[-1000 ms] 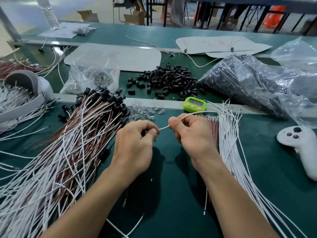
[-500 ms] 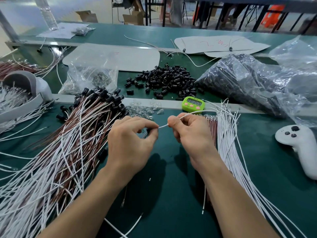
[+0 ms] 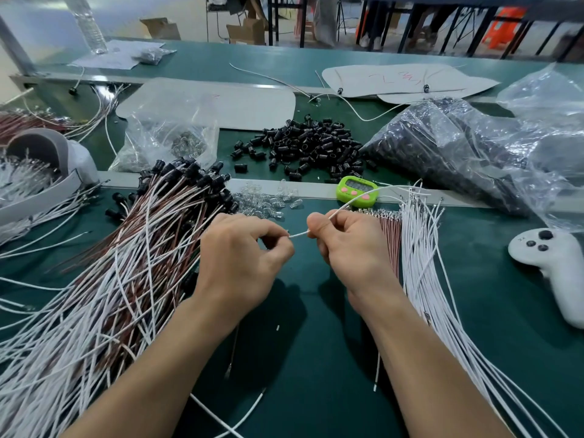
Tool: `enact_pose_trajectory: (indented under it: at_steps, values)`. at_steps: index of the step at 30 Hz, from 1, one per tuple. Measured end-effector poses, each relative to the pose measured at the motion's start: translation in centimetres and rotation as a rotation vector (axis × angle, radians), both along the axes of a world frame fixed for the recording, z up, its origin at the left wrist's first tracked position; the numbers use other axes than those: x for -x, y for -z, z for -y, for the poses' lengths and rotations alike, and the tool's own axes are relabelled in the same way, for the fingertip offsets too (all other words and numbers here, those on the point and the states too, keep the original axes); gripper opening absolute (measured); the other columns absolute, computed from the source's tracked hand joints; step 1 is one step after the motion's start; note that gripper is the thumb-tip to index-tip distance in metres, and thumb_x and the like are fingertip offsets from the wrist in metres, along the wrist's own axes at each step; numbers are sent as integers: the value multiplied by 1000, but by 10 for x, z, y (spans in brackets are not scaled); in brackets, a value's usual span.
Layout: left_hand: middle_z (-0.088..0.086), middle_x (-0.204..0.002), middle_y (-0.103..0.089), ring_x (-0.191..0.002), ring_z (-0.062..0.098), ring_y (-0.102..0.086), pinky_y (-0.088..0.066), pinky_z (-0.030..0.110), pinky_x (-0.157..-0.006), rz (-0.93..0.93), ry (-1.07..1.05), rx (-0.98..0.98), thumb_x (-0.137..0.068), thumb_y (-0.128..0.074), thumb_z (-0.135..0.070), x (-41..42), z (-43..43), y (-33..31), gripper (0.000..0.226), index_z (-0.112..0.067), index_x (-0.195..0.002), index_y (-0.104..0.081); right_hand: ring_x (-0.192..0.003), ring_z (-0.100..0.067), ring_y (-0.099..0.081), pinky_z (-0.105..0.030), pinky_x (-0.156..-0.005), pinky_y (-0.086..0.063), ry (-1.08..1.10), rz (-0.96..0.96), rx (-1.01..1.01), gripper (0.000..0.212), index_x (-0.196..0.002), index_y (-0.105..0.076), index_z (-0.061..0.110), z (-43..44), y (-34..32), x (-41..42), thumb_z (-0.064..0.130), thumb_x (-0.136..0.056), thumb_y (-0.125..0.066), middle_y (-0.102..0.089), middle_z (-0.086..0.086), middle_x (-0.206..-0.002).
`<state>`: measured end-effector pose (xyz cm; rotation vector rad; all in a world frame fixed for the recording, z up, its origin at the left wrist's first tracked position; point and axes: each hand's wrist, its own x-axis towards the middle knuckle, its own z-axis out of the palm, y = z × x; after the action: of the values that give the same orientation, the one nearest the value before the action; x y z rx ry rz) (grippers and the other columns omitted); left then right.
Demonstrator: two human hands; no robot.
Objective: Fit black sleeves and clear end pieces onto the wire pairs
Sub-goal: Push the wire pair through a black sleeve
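White wire (image 3: 298,234) held crosswise, tip toward left hand (image 3: 240,263), right hand (image 3: 350,248) pinching

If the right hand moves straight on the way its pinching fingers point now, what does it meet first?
Probably the left hand. The right hand pinches a white wire whose short end runs left, straight to the left hand's curled fingertips. Nothing else shows between them, though depth is unclear.

The desk (image 3: 316,358) is covered in matt green matting, crossed by a dull metal strip (image 3: 316,191). The white wire (image 3: 298,234) has smooth, faintly shiny plastic insulation. The black sleeves (image 3: 309,147) are glossy plastic, the clear end pieces (image 3: 265,202) glassy, the bag (image 3: 458,153) crinkled shiny film, the timer (image 3: 357,191) glossy green plastic, and the controller (image 3: 556,270) smooth matt white plastic.
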<state>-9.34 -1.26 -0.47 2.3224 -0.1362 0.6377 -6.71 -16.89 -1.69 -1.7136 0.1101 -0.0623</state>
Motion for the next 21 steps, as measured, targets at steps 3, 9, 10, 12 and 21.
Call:
enact_pose_trajectory:
  at_steps: [3,9,10,12,21]
  values:
    - [-15,-61,-68,-62,6,-60,-49,28,-65,-79,-52,76,-69,-70,-34,-4,-3,-4,10,-29,-66,-77,-43,-7,-37,-25,-48,-32,30,44,91,36,-65,-67,9,-7,3,1,32,-92,-74,-53,8,-46]
    - [-14,-58,-62,-59,7,-48,-41,27,-66,-30,-121,-26,-68,-74,-30,-5,-3,-6,10,-23,-61,-73,-43,-6,-38,-27,-52,-34,121,80,119,37,-65,-66,13,-8,2,1,39,-90,-74,-55,9,-47]
    - [-13,-59,-63,-59,8,-51,-43,28,-67,-22,-154,-39,-71,-76,-28,-8,-9,-5,11,-22,-62,-73,-42,-6,-38,-26,-51,-34,169,81,103,39,-63,-64,13,-4,2,0,39,-91,-74,-54,10,-46]
    - [-13,-63,-66,-63,11,-59,-50,32,-68,-40,-209,-24,-77,-79,-27,-14,-23,-4,12,-25,-66,-74,-37,-5,-37,-22,-44,-32,257,85,30,42,-59,-62,15,9,0,-4,36,-93,-73,-53,10,-44]
    - [-19,-110,-69,-104,12,-47,-29,30,-93,-205,-137,-322,-81,-73,-61,-26,-8,14,32,-38,-103,-79,-46,-15,-45,-31,-50,-37,217,24,-86,38,-66,-68,5,13,0,-9,29,-95,-73,-61,2,-52]
